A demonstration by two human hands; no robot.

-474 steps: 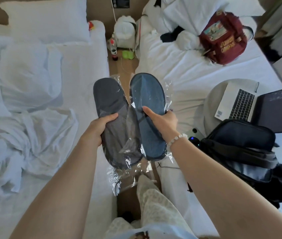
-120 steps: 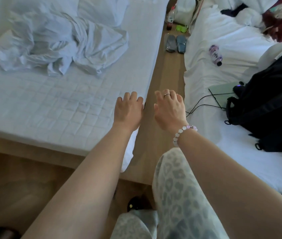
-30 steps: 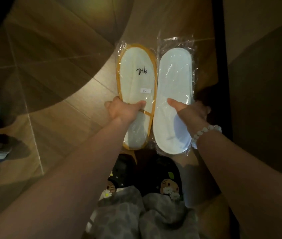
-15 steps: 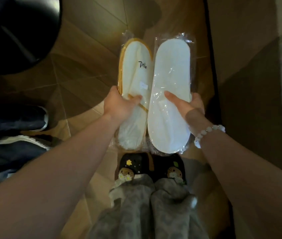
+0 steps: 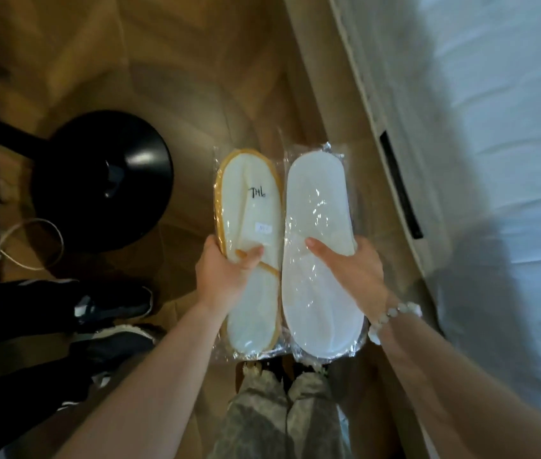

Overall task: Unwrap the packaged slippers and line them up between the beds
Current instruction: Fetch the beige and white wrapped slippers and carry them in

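Your left hand (image 5: 221,276) grips the yellow-trimmed wrapped slipper (image 5: 251,226), thumb on top; your right hand (image 5: 352,270) grips the plain white wrapped slipper (image 5: 318,200) just beside it, both above the wooden floor (image 5: 196,77), beside a bed (image 5: 494,127).

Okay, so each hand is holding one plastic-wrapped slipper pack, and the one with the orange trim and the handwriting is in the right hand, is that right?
Not quite. The orange-trimmed slipper pack with the handwriting is gripped by the left hand. The right hand holds the plain white slipper pack. The head view shows this, and both packs are plastic-wrapped as you said.
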